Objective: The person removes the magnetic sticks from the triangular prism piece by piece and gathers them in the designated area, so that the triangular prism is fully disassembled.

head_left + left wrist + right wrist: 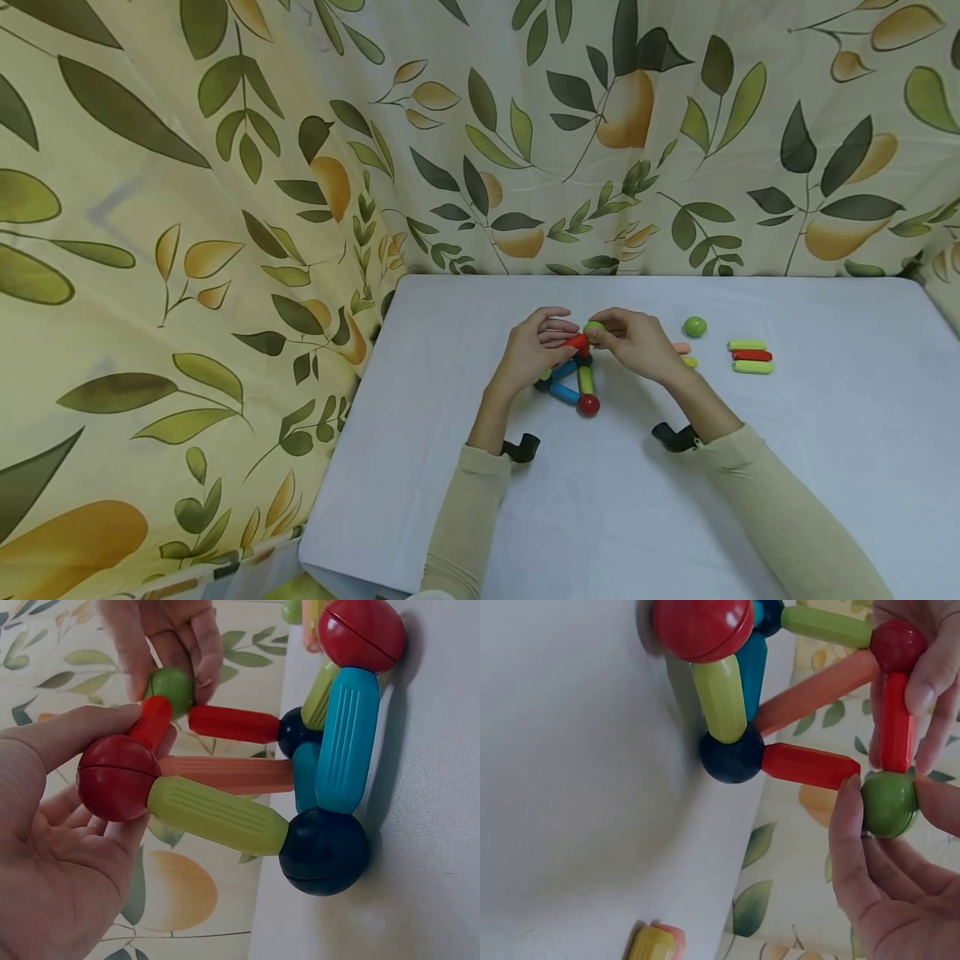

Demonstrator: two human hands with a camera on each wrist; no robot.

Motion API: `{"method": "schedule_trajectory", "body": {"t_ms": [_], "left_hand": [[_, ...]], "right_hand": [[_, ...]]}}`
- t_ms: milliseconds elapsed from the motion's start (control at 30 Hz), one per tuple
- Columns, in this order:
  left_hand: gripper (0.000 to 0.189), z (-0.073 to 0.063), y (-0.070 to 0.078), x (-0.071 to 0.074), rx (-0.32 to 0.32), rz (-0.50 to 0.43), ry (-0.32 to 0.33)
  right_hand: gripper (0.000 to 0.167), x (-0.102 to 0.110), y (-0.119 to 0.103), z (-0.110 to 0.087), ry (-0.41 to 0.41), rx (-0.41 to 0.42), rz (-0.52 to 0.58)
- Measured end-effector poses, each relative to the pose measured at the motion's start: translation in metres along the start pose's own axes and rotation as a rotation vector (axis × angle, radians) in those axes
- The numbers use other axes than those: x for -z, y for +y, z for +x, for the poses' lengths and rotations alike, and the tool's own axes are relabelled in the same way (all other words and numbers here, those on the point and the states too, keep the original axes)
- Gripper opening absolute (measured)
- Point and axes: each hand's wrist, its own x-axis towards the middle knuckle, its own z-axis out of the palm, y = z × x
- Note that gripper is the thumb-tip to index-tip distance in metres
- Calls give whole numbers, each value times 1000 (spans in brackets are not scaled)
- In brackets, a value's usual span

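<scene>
A magnetic ball-and-rod structure stands on the table between the hands. My left hand (527, 352) grips a red rod (897, 724) near its top, thumb along it, beside a red ball (116, 778). From that ball a lime rod (217, 816) runs to a dark blue ball (325, 852). My right hand (641, 343) pinches a green ball (889, 804) between thumb and fingers, at the end of the gripped rod. A second red rod (810, 765) rises from another dark blue ball (731, 756), its tip close by the green ball. A salmon rod (817, 690) slants behind.
At the structure's base are blue rods (564, 392) and a red ball (588, 406). To the right lie a loose green ball (695, 327), a stack of lime and red rods (752, 356), and yellow and salmon rods (651, 945). A patterned curtain (480, 125) hangs behind the table (600, 517).
</scene>
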Motion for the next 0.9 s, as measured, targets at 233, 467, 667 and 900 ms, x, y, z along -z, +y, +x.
{"method": "schedule_trajectory", "body": {"t_ms": [233, 467, 667, 900], "left_hand": [[52, 1, 0, 0, 13, -1, -4], [52, 2, 0, -1, 30, -4, -8], [52, 1, 0, -3, 40, -5, -2], [51, 1, 2, -3, 35, 2, 5]], "right_hand": [[36, 1, 1, 0, -12, -12, 47], [42, 5, 7, 0, -53, -50, 144], [48, 6, 7, 1, -67, -91, 196], [48, 4, 6, 1, -48, -100, 217]]}}
